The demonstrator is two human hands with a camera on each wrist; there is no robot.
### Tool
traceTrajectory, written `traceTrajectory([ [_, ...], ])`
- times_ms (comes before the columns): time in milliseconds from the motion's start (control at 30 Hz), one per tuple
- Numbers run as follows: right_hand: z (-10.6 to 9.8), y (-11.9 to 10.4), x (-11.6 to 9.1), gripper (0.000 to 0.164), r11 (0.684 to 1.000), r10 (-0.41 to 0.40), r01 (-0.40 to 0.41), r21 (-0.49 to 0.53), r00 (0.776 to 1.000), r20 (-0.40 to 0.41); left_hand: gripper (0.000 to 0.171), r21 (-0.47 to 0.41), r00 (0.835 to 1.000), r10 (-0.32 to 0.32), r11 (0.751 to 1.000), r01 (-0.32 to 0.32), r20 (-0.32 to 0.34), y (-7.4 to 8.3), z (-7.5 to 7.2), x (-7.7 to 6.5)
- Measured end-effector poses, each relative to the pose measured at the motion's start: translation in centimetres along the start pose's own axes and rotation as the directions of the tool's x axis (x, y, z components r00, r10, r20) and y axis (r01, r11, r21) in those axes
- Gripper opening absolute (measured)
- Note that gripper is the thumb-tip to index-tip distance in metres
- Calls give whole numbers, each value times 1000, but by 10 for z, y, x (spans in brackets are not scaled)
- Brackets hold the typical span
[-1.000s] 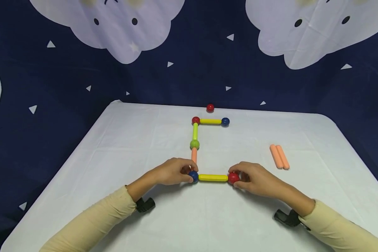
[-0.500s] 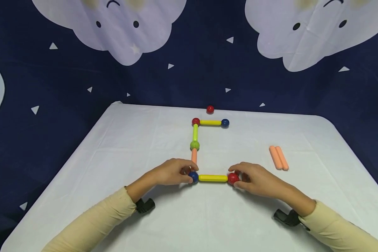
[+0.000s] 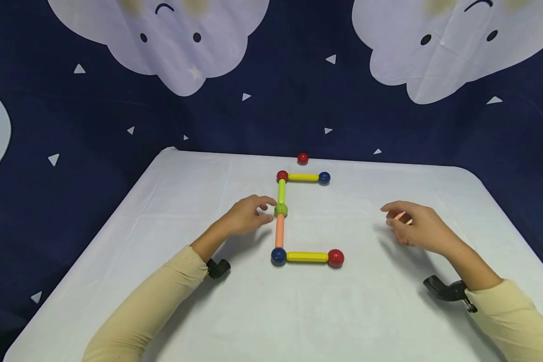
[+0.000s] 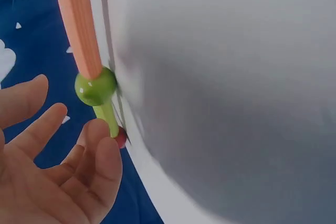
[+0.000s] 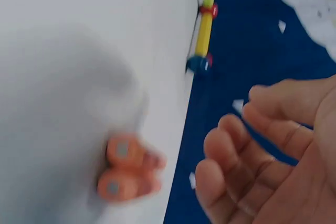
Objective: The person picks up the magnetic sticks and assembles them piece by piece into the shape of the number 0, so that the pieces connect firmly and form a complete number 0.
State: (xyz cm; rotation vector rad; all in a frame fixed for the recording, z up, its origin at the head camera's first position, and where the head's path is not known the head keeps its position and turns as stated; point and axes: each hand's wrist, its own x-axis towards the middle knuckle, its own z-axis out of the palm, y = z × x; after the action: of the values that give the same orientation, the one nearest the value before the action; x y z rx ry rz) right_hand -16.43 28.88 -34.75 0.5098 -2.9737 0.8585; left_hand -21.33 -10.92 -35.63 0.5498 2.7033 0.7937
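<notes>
My left hand (image 3: 248, 215) hovers beside the green ball (image 3: 281, 209), its fingers loosely bent and nothing held. In the left wrist view a gap shows between thumb and fingers near that ball. From the ball, an orange stick (image 3: 279, 231) runs to a blue ball (image 3: 278, 256), and a yellow stick (image 3: 306, 257) links it to a red ball (image 3: 336, 258). My right hand (image 3: 418, 226) is above two loose orange sticks (image 5: 119, 185), mostly hiding them in the head view. In the right wrist view its relaxed fingers stand apart from the sticks.
Beyond the green ball, a lime-green stick (image 3: 282, 192) reaches a red corner ball (image 3: 282, 176). A yellow stick (image 3: 303, 177) joins that to a blue ball (image 3: 324, 178). One loose red ball (image 3: 302, 159) sits at the back edge of the white table (image 3: 199, 201).
My left hand has let go of the near blue ball and moved up beside the green one. My right hand has left the near red ball and moved right, over the loose orange sticks.
</notes>
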Motion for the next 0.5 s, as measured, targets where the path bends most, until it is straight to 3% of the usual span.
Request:
traceTrajectory([
  [167,-10,29,5,36,980,159,-158,-122,987,-1,43,21,999,-32,999,32,-3,0,2,15],
  [333,-9,46,4,48,940,315,-294,-175,942,113,44,20,999,-41,999,41,15,0,4,29],
  [500,-1,47,7,55,931,358,-341,-130,920,156,42,-54,997,-36,998,39,61,-3,5,39],
])
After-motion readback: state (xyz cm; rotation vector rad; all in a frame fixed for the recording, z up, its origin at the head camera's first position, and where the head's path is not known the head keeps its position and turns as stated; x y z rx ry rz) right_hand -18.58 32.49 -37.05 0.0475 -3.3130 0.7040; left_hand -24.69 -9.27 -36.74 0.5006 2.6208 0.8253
